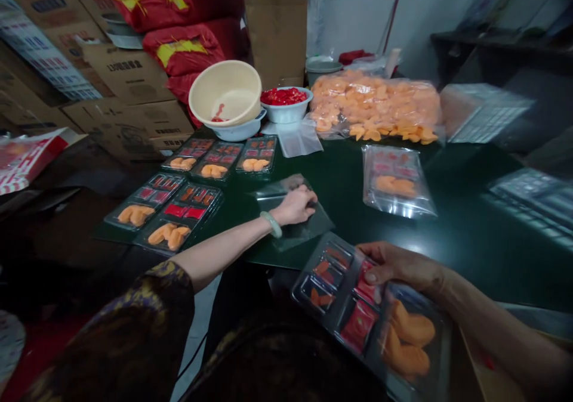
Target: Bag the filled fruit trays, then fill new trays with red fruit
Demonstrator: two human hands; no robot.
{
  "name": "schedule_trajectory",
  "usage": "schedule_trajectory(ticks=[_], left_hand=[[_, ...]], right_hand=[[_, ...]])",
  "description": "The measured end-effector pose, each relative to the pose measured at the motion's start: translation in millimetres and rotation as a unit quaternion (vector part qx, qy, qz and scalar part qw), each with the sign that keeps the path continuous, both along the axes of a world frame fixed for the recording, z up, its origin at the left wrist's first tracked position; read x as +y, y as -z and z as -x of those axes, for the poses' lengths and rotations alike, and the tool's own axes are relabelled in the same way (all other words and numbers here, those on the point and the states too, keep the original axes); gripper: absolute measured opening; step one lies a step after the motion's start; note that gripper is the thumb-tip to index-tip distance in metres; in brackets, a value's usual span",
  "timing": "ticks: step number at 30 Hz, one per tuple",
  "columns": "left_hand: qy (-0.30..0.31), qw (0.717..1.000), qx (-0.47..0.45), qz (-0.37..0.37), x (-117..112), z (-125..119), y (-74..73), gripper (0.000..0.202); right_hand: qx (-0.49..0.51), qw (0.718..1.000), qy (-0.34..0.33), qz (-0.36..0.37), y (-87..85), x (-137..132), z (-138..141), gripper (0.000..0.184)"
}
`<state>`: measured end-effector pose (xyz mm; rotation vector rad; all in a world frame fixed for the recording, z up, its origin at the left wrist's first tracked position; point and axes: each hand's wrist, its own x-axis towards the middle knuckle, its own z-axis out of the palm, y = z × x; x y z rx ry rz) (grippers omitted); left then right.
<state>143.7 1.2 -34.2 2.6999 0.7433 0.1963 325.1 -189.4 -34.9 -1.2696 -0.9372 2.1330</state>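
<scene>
Left hand (293, 206), pale green bangle (271, 224) at the wrist, rests on a clear plastic sleeve (295, 226) lying on the dark green counter (474, 235), fingers (308, 196) closed together on the film. Right hand (403, 265) holds a black compartmented plastic tray (340, 294) of orange curved pieces (407, 336) and red packets (358, 324) just off the counter's near edge, fingers (380, 256) clamped on its rim. Further filled trays (179, 217) lie on the counter's left; a clear bag of orange pieces (376, 107) sits along its far edge
</scene>
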Motion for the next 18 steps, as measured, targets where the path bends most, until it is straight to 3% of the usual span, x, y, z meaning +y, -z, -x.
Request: schedule_trajectory(ticks=[2,5,8,11,14,16,18], left_hand=[[-0.019,0.999,0.021,-0.016,8.4,-1.9,0.2,0.039],[-0.032,0.995,0.09,0.004,20.8,-2.0,-1.8,0.083],[0.058,0.99,0.123,0.048,33.8,-12.7,0.6,0.093],[0.184,0.977,0.065,0.08,44.7,-38.1,4.2,0.083],[0.199,0.974,-0.069,0.087,49.9,-53.6,-4.1,0.053],[0.182,0.973,-0.129,0.055,47.0,-43.0,-16.8,0.033],[0.204,0.974,-0.094,0.037,36.9,-15.6,-29.0,0.018]], right_hand=[[0.01,1.0,-0.003,-0.002,0.7,5.1,4.7,0.047],[0.022,1.0,0.006,-0.002,1.7,10.3,7.1,0.043],[0.016,0.998,0.046,0.026,2.3,14.3,7.7,0.042],[-0.009,0.994,0.086,0.067,0.8,17.6,10.3,0.041],[-0.024,0.989,0.108,0.093,-1.0,19.0,13.0,0.04],[-0.029,0.987,0.118,0.101,-0.2,18.6,13.1,0.04],[-0.032,0.987,0.12,0.103,3.1,18.0,11.5,0.04]])
